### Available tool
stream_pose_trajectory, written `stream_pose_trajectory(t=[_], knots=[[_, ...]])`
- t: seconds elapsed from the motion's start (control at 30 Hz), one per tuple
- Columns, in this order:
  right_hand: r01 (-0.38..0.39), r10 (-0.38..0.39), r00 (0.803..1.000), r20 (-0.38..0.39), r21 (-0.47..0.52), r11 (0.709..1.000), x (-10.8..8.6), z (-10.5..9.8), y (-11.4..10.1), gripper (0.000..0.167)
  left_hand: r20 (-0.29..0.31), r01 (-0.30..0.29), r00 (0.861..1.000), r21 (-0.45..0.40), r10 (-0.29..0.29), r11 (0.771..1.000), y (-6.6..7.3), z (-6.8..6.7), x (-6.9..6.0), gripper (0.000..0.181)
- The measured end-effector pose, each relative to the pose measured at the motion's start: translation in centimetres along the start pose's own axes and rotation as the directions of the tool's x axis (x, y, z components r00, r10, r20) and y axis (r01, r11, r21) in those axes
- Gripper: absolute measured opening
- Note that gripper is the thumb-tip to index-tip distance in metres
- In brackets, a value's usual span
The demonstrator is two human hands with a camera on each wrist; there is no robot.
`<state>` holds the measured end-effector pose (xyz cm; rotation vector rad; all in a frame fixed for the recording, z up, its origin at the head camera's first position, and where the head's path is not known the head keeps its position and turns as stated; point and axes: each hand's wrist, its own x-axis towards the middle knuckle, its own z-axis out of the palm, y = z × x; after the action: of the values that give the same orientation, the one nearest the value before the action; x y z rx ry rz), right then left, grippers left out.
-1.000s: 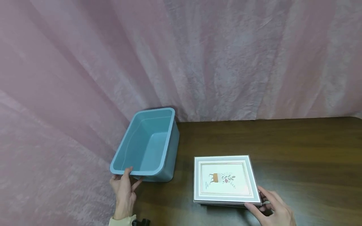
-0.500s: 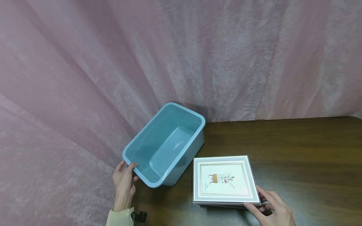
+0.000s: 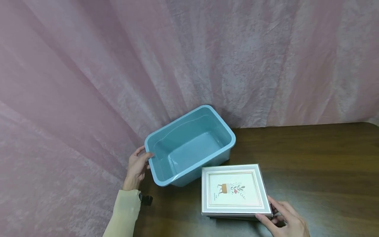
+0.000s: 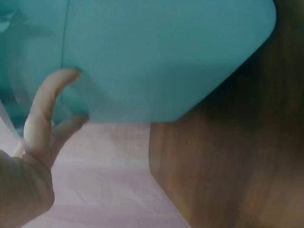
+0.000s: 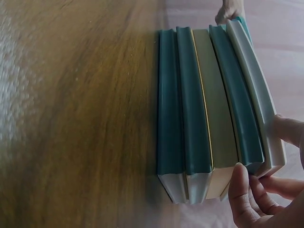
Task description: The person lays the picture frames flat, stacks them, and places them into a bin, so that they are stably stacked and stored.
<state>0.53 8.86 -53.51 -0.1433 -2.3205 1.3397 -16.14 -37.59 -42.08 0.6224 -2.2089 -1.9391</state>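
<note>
A light-blue plastic storage bin (image 3: 189,144), with nothing seen inside, stands turned at an angle in the head view. My left hand (image 3: 138,166) grips its left end, thumb over the rim and fingers outside; the left wrist view shows these fingers (image 4: 40,126) against the bin wall (image 4: 166,57). Right of the bin lies a stack of several hardcover books. The top book (image 3: 234,189) is white with a printed plant picture. My right hand (image 3: 288,220) holds its near right corner; in the right wrist view the thumb lies on the pale top book (image 5: 254,95), fingertips by the edges below.
A brown wooden table (image 3: 319,164) extends to the right of the books. Pink curtain (image 3: 237,65) hangs along the back and left side, close behind the bin. Teal and grey-green books (image 5: 171,104) make up the lower stack.
My left hand has swung the bin clockwise and to the right, so its near side now sits close by the books. The right hand and the stack have stayed in place.
</note>
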Motion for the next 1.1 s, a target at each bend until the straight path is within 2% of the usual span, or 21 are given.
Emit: stream_pose_trajectory(t=[0.17, 0.33, 0.43, 0.67, 0.83, 1.1], knots=[[-0.004, 0.004, 1.000, -0.003, 0.005, 1.000, 0.0, -0.4, 0.0, 0.067, 0.121, 0.009, 0.993, 0.028, -0.012, 1.000, 1.1, 1.1, 2.9, 0.072], [-0.033, 0.033, 0.999, 0.009, -0.018, 0.999, -0.1, -0.8, -0.3, 0.067, 0.230, 0.016, 0.973, 0.046, -0.026, 0.999, 2.1, 3.3, 5.4, 0.073], [-0.054, 0.055, 0.998, 0.025, -0.024, 0.998, -0.1, -0.9, -0.5, 0.067, 0.264, 0.004, 0.964, 0.058, -0.019, 0.998, 2.6, 4.8, 6.4, 0.069], [-0.075, 0.077, 0.995, 0.057, -0.025, 0.997, -0.2, -0.9, -0.8, 0.066, 0.303, -0.024, 0.953, 0.107, -0.010, 0.994, 3.2, 7.9, 6.7, 0.065], [-0.080, 0.084, 0.994, 0.073, -0.051, 0.995, -0.1, -1.2, -0.8, 0.067, 0.318, -0.021, 0.948, 0.137, -0.024, 0.990, 3.4, 9.9, 6.7, 0.061], [-0.097, 0.104, 0.990, 0.093, -0.081, 0.992, -0.2, -1.4, -0.9, 0.067, 0.343, -0.034, 0.939, 0.083, 0.004, 0.996, 3.0, 12.6, 6.6, 0.056]])
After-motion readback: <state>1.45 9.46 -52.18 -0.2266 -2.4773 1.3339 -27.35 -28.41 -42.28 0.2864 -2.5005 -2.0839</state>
